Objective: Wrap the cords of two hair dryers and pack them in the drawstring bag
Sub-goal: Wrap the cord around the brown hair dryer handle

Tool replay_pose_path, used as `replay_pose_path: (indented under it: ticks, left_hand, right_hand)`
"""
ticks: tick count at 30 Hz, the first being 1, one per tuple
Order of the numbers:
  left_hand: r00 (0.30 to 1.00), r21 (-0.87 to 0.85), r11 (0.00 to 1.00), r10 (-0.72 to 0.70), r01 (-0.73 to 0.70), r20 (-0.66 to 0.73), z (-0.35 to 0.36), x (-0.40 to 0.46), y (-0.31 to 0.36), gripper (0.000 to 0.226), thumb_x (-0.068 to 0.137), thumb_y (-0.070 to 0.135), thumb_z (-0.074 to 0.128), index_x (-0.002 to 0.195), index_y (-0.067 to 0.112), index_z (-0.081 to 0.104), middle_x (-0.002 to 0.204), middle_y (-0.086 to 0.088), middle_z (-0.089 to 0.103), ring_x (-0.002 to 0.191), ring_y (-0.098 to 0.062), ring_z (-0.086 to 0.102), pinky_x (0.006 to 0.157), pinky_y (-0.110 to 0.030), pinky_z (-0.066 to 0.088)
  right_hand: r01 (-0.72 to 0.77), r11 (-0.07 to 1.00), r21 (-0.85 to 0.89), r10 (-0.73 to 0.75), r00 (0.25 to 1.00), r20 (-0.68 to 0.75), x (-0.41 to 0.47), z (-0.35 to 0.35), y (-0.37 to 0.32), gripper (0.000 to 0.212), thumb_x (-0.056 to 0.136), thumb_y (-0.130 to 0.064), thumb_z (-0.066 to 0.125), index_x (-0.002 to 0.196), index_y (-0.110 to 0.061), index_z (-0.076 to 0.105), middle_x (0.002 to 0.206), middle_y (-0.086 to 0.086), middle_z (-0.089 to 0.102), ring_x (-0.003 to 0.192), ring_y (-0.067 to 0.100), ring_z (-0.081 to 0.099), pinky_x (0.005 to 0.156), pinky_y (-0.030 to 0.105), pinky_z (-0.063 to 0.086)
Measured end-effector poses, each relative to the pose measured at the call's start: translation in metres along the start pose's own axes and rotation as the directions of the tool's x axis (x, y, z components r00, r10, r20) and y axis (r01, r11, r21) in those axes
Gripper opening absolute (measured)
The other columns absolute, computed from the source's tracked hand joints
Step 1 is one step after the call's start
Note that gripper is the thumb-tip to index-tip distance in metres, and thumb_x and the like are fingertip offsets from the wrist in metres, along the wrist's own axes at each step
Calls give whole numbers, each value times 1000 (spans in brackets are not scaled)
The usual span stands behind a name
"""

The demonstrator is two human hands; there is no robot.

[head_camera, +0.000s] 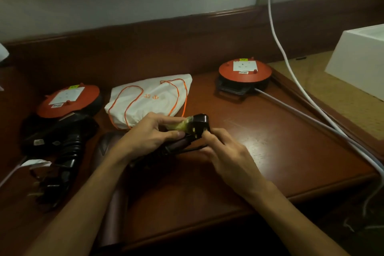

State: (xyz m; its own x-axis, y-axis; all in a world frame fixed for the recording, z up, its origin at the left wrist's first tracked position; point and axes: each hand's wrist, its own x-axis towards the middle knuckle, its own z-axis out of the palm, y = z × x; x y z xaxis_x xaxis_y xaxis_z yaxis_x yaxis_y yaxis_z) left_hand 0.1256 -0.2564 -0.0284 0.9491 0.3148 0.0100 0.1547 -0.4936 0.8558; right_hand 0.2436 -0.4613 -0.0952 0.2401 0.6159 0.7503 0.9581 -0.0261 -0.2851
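Dim, warm light on my desk (270, 141), with a dull glare patch beside my right hand (226, 151), deep shadow at left, soft focus, and bowed wide-angle edges.

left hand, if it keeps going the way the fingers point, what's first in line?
The left hand points right and a bit away, and already holds the hair dryer. Just past its fingertips sits the black plug, so probably that comes first, then the right hand. Depth is unclear.

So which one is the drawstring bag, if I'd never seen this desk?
On the wooden desk, look between the two red round cord reels, just beyond the hands. The drawstring bag is the only soft white cloth thing there, with orange strings looped across it.
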Motion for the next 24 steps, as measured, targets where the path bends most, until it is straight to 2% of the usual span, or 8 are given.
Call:
replay_pose_path:
  ticks: [3, 6, 9, 11, 13, 16, 20, 24]
  left_hand:
    - [997, 34, 999, -11, 9, 83, 5, 0, 5, 26, 93, 27, 72, 117, 33, 77, 105, 5, 79, 103, -14, 72, 94, -37, 55]
    - [996, 135, 991, -24, 12, 82, 10, 5, 5, 19, 94, 32, 70, 111, 30, 79, 103, 5, 78, 100, -11, 71, 93, -37, 56]
    - [997, 152, 987, -57, 48, 54, 6, 8, 3, 14, 94, 30, 72, 104, 29, 81, 98, 7, 78, 96, -8, 70, 88, -34, 54]
    - [997, 177, 983, -61, 51, 50, 3, 10, 1, 12, 93, 31, 73, 101, 29, 81, 96, 6, 78, 96, -9, 70, 90, -39, 54]
    - [997, 187, 981, -62, 53, 41, 3, 12, -1, 11, 92, 30, 74, 99, 27, 81, 96, 3, 78, 96, -12, 71, 94, -43, 55]
    - [997, 185, 981, -63, 52, 51, 3, 12, 0, 15, 93, 35, 72, 102, 25, 80, 99, 4, 78, 98, -10, 71, 96, -42, 54]
    - [995, 163, 986, -49, 35, 84, 3, 11, 1, 44, 90, 65, 60, 103, 26, 77, 103, 6, 77, 104, -10, 70, 102, -43, 50]
    - [1000, 135, 991, -3, -1, 29, 1, 11, 1, 33, 92, 50, 57, 102, 25, 75, 96, 8, 77, 96, -6, 71, 94, -40, 53]
  right_hand:
    - [94, 979, -181, -124, 978, -168, 7, -2, -6, 20, 96, -1, 59, 110, 1, 72, 90, 18, 67, 71, 28, 63, 58, 37, 50]
    - [75, 983, -167, -93, 990, -104, 19, -6, -4, 21, 100, -7, 53, 105, 2, 71, 83, 12, 64, 65, 24, 57, 56, 35, 47]
    - [7, 1000, -14, -6, 996, 93, 13, -11, 6, 16, 96, -17, 66, 105, -4, 67, 100, 7, 66, 78, 19, 63, 63, 34, 57]
    - [49, 996, -78, -27, 964, 264, 3, -8, 12, 25, 91, -25, 71, 110, -9, 67, 118, 8, 63, 96, 20, 63, 76, 30, 59]
    - [92, 986, -138, -38, 935, 353, -1, -2, 14, 24, 91, -29, 65, 109, -14, 70, 125, 9, 58, 105, 24, 58, 78, 31, 56]
    - [91, 981, -169, -28, 939, 342, 2, 2, 13, 17, 94, -25, 60, 100, -16, 73, 121, 10, 53, 105, 26, 52, 72, 37, 54]
    - [64, 992, -110, -26, 948, 316, -3, 1, 13, 19, 95, -18, 62, 114, -16, 66, 143, 15, 35, 125, 31, 44, 94, 42, 51]
    - [100, 988, -118, -68, 968, 242, 1, 1, 12, 24, 88, -9, 73, 109, -12, 63, 158, 21, 14, 148, 40, 26, 112, 50, 43]
